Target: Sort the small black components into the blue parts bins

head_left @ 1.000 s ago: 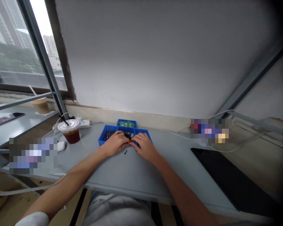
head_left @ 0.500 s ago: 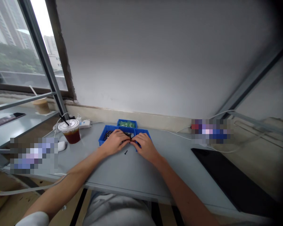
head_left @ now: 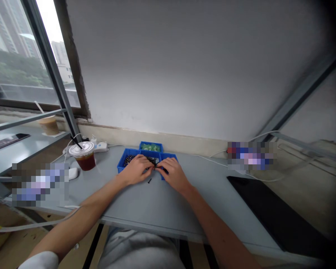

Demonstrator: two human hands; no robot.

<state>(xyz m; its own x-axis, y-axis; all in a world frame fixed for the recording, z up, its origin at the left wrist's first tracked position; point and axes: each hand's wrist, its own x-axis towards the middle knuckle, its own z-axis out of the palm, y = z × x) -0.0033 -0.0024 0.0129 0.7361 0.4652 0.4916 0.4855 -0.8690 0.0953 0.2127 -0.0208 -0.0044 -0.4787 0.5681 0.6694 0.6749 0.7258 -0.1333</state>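
My left hand and my right hand meet fingertip to fingertip at the front of the blue bins. Both pinch something small and dark between them, too small to make out. Under and behind my left hand, a blue bin holds many small metal parts. Another blue bin is partly covered by my right hand. Behind them, a smaller blue bin contains green pieces. One dark screw lies on the grey table just below my fingers.
A lidded cup of dark red drink stands at the left, near a white power strip and a white case. A black flat panel lies at the right. Cables run along the wall. A second cup is farther left.
The fingers of both hands have shifted slightly around the small dark item. Everything else on the table looks the same.
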